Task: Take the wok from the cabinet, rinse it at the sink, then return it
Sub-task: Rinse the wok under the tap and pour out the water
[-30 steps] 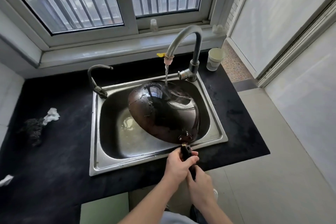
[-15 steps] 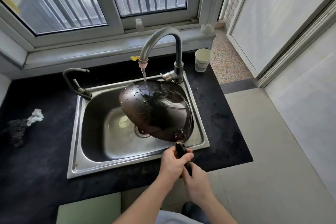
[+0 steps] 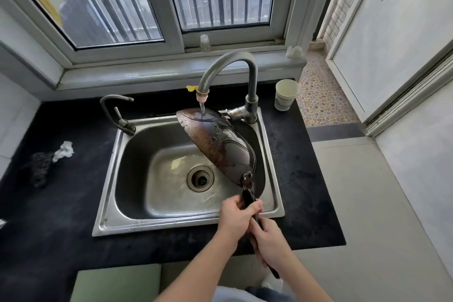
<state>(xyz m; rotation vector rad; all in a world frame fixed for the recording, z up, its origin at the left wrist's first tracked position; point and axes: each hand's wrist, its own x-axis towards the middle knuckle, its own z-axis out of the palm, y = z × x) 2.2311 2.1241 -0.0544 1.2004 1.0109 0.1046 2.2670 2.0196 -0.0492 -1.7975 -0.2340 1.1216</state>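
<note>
Tightly curled, the fingers (image 3: pixel 255 208) of the left hand (image 3: pixel 239 216) wrap the black handle (image 3: pixel 247 197) just behind its riveted bracket, with the back of the hand facing up. Directly behind it, the right hand (image 3: pixel 269 240) grips the same handle lower down with its fingers closed round it, and the two hands touch. Both forearms reach in from the bottom edge and converge near the sink's front right corner. The wok (image 3: pixel 220 147) hangs over the basin of the sink (image 3: pixel 186 224), tipped nearly on edge. Its far rim is under the faucet (image 3: pixel 228 61), whose water stream (image 3: pixel 201 108) strikes it. A paper cup (image 3: pixel 285 94) stands on the black bench (image 3: pixel 49 228), right of the faucet.
</note>
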